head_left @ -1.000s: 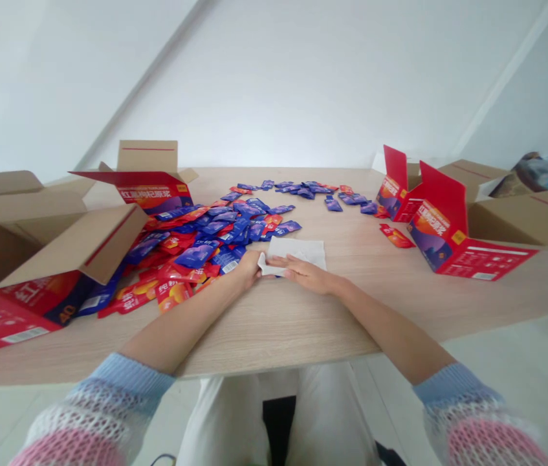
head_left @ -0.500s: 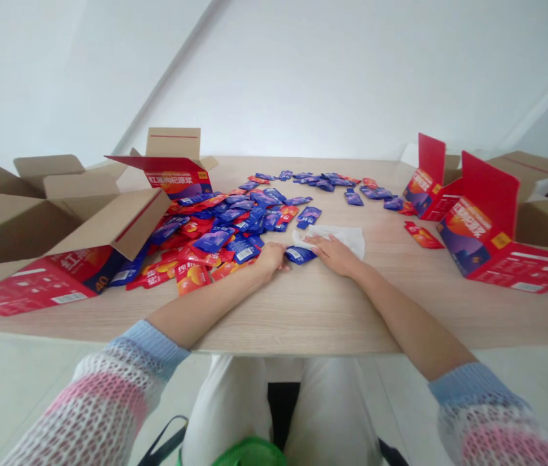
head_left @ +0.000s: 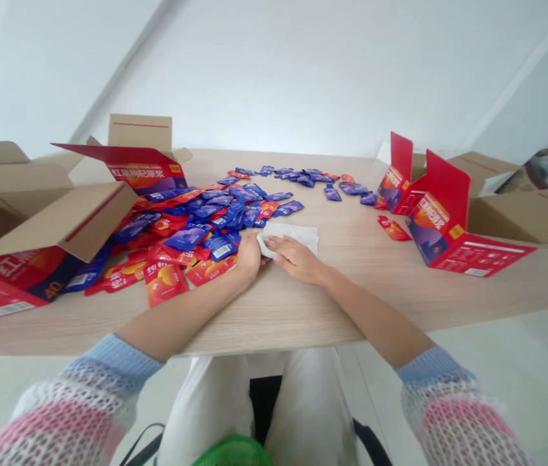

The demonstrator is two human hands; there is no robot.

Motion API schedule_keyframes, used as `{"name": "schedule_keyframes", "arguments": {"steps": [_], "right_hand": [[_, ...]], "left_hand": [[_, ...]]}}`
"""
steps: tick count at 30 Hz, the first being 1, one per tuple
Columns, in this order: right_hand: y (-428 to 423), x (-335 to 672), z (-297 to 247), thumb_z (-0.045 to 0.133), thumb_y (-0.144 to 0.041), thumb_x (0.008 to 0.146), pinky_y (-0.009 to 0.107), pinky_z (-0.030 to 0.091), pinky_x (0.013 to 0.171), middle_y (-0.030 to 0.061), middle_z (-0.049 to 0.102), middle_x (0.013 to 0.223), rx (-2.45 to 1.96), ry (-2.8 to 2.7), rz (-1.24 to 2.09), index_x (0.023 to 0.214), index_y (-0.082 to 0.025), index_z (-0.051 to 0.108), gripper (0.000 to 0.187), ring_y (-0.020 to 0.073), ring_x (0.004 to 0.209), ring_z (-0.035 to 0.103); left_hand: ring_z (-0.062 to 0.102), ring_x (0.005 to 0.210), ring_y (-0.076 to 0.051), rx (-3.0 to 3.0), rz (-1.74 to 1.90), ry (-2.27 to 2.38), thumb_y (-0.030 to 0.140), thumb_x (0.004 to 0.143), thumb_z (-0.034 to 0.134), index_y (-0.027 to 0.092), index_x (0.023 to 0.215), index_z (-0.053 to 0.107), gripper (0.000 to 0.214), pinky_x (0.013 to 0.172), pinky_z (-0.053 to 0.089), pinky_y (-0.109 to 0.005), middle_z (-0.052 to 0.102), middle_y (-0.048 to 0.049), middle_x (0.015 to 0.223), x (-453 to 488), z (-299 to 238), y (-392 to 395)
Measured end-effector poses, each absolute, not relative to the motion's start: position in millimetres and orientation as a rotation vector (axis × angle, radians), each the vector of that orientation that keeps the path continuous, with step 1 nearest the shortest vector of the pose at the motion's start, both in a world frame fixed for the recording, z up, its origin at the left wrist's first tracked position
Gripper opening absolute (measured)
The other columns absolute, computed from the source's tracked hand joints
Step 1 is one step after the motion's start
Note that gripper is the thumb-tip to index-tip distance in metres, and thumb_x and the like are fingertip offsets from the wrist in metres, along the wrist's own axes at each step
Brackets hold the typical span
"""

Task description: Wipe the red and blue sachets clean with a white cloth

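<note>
My left hand (head_left: pixel 249 254) rests at the right edge of a big pile of blue and red sachets (head_left: pixel 200 223), fingers curled against the left corner of a white tissue (head_left: pixel 297 233). That corner is lifted slightly against the fingers. My right hand (head_left: pixel 294 257) lies on the near edge of the tissue with its fingers stretched out towards the left hand. The two hands almost touch. No sachet shows between them.
Open cardboard cartons (head_left: pixel 21 194) and an open red box (head_left: pixel 145 169) stand at the left. Two open red boxes (head_left: pixel 441 223) and more cartons (head_left: pixel 521 210) are at the right. Scattered blue sachets (head_left: pixel 303 176) lie at the back. The wooden table (head_left: pixel 303 310) ends just before my lap.
The blue sachet that lay between my hands half a second ago is out of sight. Both hands have closed in on the tissue's left corner. The camera has turned slightly.
</note>
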State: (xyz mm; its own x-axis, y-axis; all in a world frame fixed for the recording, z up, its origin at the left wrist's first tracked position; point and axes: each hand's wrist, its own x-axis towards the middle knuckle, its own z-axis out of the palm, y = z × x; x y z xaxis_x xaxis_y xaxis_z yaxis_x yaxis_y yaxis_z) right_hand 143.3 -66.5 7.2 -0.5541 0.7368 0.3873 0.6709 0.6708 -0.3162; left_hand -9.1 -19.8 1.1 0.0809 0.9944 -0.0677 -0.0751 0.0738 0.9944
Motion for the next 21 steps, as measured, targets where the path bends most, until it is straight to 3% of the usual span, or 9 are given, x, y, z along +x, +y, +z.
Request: {"name": "schedule_keyframes", "arguments": {"steps": [5,10,14,18,21], "right_hand": [[-78,157,14,0.028,-0.031,0.099,0.049,0.018,0.114,0.0008,0.039,0.146,-1.012,-2.487,0.319,0.142,-0.029,0.038,0.044,0.0182,0.139,0.025],[-74,177,17,0.031,-0.04,0.098,0.045,0.026,0.113,0.0004,0.044,0.143,-1.129,-2.447,0.475,0.129,-0.027,0.055,0.041,0.0221,0.133,0.038],[-66,200,19,0.031,-0.047,0.097,0.043,0.032,0.11,-0.0003,0.048,0.139,-1.435,-2.348,0.389,0.109,-0.023,0.068,0.046,0.0266,0.132,0.039],[-59,222,22,0.031,-0.048,0.096,0.042,0.038,0.104,0.0027,0.052,0.136,-1.747,-2.272,0.244,0.114,-0.022,0.065,0.047,0.0293,0.127,0.045],[-53,232,19,0.029,-0.048,0.097,0.04,0.042,0.098,0.0079,0.057,0.131,-1.872,-2.241,0.158,0.114,-0.02,0.065,0.049,0.0291,0.117,0.055]], "left_hand": [[0.046,0.041,-0.01,1.112,1.083,1.062,0.031,0.069,0.055,0.015,0.065,0.057,0.017,0.036,0.03,-0.018,0.052,0.0008,0.049,-13,2,-17],[0.05,0.045,-0.011,1.096,0.944,1.111,0.016,0.062,0.059,0.013,0.064,0.06,0.004,0.041,0.037,-0.02,0.055,0.0,0.052,-13,5,-13],[0.053,0.05,-0.011,1.157,0.761,1.104,0.013,0.065,0.063,0.012,0.079,0.069,0.015,0.05,0.047,-0.022,0.058,-0.0009,0.054,-17,11,-8],[0.039,0.04,-0.007,1.188,0.68,1.11,0.017,0.07,0.064,0.013,0.085,0.072,0.017,0.051,0.048,-0.023,0.044,0.0045,0.042,-23,15,-8],[0.043,0.043,-0.009,1.27,0.763,1.21,0.021,0.072,0.062,0.014,0.084,0.073,0.018,0.048,0.044,-0.023,0.054,0.001,0.05,-22,13,-21]]}}
